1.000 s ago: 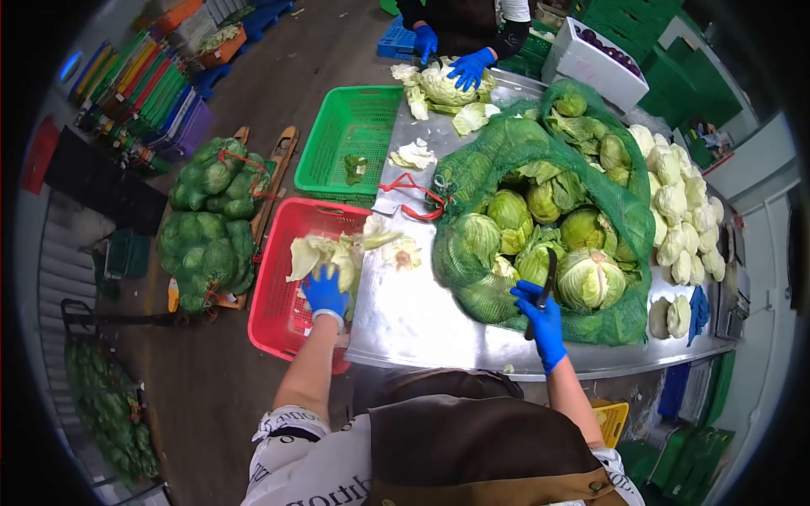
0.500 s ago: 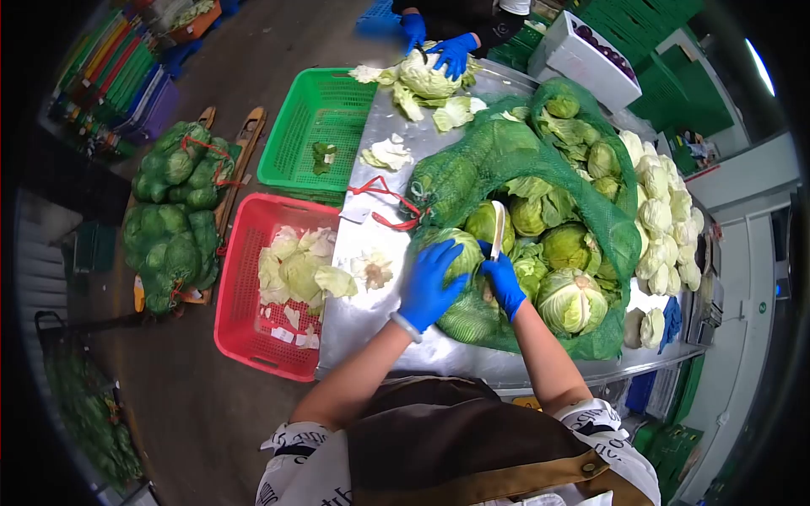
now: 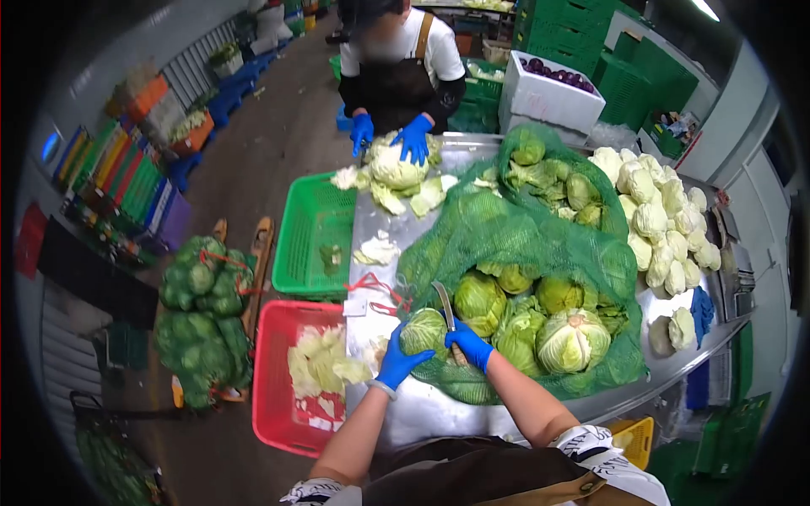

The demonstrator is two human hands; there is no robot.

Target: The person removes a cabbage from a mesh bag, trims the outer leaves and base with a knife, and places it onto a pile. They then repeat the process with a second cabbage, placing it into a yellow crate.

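Note:
My left hand [image 3: 400,357], in a blue glove, cups the left side of a green cabbage [image 3: 423,334] near the table's front. My right hand [image 3: 472,346], also gloved in blue, is closed round the handle of a knife [image 3: 447,309], whose curved blade points up and away, beside the cabbage's right side. To the right, a green mesh bag [image 3: 540,240] lies open with several cabbages inside, among them a pale-ribbed one [image 3: 573,341].
Across the metal table [image 3: 422,410], a co-worker's gloved hands hold a cabbage [image 3: 396,163] among loose leaves. Left stand a green crate [image 3: 314,232] and a red crate [image 3: 274,375] with leaves. Trimmed cabbages [image 3: 654,215] are piled right, near a white box [image 3: 550,94] of purple produce.
The view has tilted up, showing more of the co-worker. My left hand has shifted to the cabbage's left side, and the cabbage now shows more fully between my hands.

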